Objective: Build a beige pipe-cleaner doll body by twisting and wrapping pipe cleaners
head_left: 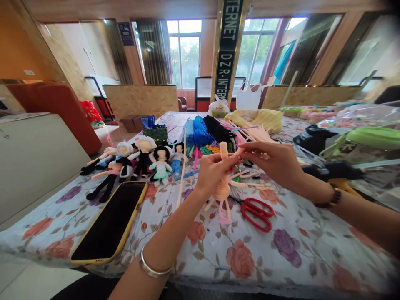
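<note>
My left hand (211, 173) is closed around an unfinished-looking peach doll body (221, 189) made of fuzzy pipe cleaner. A rounded stub of the doll rises above the fingers, and thin peach and pink stems hang from its lower end. My right hand (275, 160) meets the left fingertips and pinches a peach pipe-cleaner end on the doll's right side; the fingers partly hide it. Just below the hands lie scissors with red handles (258, 213), their blades partly behind the doll. A long pale pipe cleaner (182, 179) stands out left of my left hand.
At left lie several finished dolls (161, 164) and a phone in a yellow case (111, 223). Farther back are blue pipe-cleaner bundles (200, 131), black bundles (218, 128) and a yellow checked cloth (262, 120). A black glue gun (331, 170) and a green bag (359, 146) sit at right.
</note>
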Tool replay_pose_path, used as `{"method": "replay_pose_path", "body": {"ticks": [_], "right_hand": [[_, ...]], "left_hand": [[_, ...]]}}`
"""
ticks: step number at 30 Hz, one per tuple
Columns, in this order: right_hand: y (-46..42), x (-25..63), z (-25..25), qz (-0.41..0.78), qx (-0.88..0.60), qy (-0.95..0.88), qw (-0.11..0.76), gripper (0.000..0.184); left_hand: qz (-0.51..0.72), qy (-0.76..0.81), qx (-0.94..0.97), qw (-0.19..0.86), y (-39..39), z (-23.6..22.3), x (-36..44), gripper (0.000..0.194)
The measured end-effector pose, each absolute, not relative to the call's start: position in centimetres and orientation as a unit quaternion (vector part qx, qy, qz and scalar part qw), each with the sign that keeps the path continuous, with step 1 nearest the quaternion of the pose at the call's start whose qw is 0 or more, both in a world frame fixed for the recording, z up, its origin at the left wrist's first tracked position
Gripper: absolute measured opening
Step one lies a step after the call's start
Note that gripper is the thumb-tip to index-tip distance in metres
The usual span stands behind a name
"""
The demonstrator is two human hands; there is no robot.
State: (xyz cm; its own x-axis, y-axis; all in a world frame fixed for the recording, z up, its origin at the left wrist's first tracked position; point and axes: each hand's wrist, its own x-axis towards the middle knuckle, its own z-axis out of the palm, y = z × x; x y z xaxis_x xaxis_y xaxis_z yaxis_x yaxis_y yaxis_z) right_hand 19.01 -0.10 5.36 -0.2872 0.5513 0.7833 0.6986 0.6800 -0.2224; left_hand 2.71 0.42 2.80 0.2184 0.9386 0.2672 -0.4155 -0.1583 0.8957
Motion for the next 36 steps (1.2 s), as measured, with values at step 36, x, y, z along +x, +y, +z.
{"method": "replay_pose_path", "body": {"ticks": [36], "right_hand": [[-0.8, 17.7, 4.7, 0.428, -0.389, -0.585, 0.569, 0.026]], "left_hand": [[0.572, 0.3, 0.54, 0.539, 0.4, 2.3, 3.0, 0.022]]}}
